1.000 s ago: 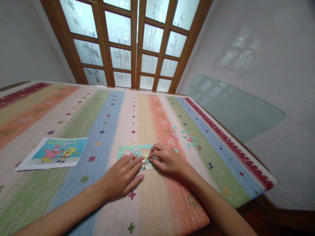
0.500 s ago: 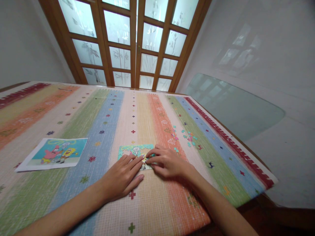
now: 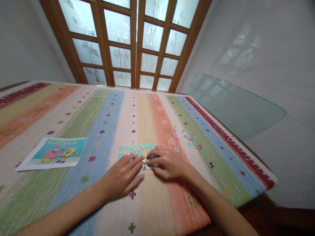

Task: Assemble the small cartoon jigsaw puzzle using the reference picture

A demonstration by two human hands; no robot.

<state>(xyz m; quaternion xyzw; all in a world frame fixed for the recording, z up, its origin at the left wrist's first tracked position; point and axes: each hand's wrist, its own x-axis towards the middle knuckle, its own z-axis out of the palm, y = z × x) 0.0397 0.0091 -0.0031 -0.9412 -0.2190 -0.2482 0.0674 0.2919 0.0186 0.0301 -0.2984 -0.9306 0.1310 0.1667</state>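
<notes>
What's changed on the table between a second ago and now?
The right hand has shifted slightly left, its fingertips further over the puzzle and closer to the left hand. Whether it took hold of or let go of a piece can't be made out. The left hand, the printed picture and the loose pieces stayed put.

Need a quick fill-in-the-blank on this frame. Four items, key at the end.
1. The loose pieces lie to the ____ of the puzzle.
2. The left hand has its fingers over part of the partly assembled ____.
3. The printed sheet lies farther from the right hand than from the ____ hand.
4. The frames of the doors are coloured ____.

Missing words: right; puzzle; left; brown.
</notes>
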